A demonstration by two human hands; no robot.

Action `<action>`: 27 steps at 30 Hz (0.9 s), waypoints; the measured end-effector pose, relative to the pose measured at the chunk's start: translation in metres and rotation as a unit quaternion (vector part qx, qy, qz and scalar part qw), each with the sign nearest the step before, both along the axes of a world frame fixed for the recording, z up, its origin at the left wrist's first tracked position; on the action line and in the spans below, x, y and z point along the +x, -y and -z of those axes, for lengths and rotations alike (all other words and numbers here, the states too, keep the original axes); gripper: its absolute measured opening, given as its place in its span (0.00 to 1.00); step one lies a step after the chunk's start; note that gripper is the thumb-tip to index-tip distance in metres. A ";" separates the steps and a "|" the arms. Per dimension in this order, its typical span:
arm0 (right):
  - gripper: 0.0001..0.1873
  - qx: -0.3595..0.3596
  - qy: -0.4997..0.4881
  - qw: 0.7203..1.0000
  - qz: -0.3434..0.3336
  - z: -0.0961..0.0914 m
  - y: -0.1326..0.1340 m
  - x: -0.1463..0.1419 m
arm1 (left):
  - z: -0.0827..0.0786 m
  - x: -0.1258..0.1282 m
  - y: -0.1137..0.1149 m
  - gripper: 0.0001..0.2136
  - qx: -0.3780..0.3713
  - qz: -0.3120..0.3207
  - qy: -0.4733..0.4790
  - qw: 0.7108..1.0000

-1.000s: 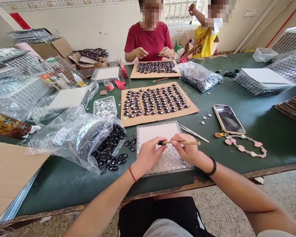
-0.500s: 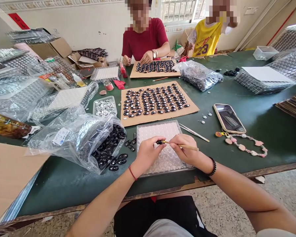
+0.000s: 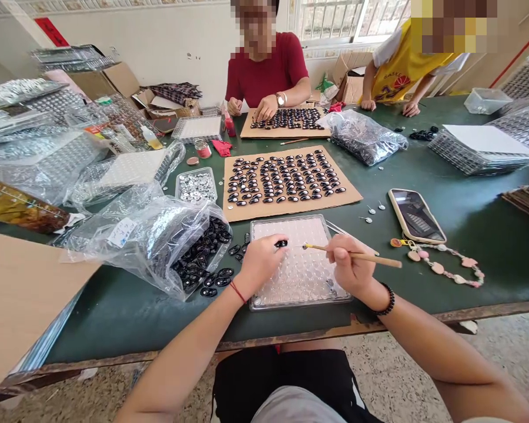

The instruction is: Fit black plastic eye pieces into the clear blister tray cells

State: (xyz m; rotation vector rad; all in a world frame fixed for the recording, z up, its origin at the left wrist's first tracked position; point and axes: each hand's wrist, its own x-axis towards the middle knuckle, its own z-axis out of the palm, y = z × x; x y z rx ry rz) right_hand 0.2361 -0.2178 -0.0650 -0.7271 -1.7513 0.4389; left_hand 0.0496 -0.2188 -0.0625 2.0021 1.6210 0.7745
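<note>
My left hand (image 3: pixel 259 261) pinches a small black oval piece (image 3: pixel 281 243) over a clear bubble tray (image 3: pixel 297 276) at the table's near edge. My right hand (image 3: pixel 351 267) grips a thin wooden stick (image 3: pixel 357 255) whose tip points left, a short gap from the black piece. A clear bag spilling black oval pieces (image 3: pixel 200 252) lies just left of my left hand. Beyond the tray, a cardboard sheet (image 3: pixel 291 202) carries rows of finished black pieces.
A phone (image 3: pixel 416 214) with a pink bead strap (image 3: pixel 441 264) lies right of the tray. A small tray of silver discs (image 3: pixel 197 185) sits left of the cardboard. Two people work at the far side; stacked trays and bags line both sides of the green table (image 3: pixel 467 235).
The stick and black piece have come apart: my right hand has drawn the stick to the right, and my left hand keeps the piece. The view has shifted slightly.
</note>
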 end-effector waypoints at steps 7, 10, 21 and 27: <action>0.09 0.019 0.058 0.997 -0.039 -0.006 -0.003 0.001 | -0.007 0.008 0.004 0.14 -0.054 -0.020 0.083 0.995; 0.09 0.020 0.086 0.995 -0.035 -0.007 -0.004 0.001 | -0.007 0.013 0.007 0.13 -0.060 -0.012 0.079 0.995; 0.08 0.023 0.108 0.993 -0.051 -0.007 -0.004 -0.001 | -0.010 0.014 0.008 0.13 -0.069 0.002 0.088 0.994; 0.07 0.040 0.085 0.994 -0.056 -0.006 -0.005 -0.001 | -0.011 0.015 0.009 0.12 -0.063 0.009 0.092 0.994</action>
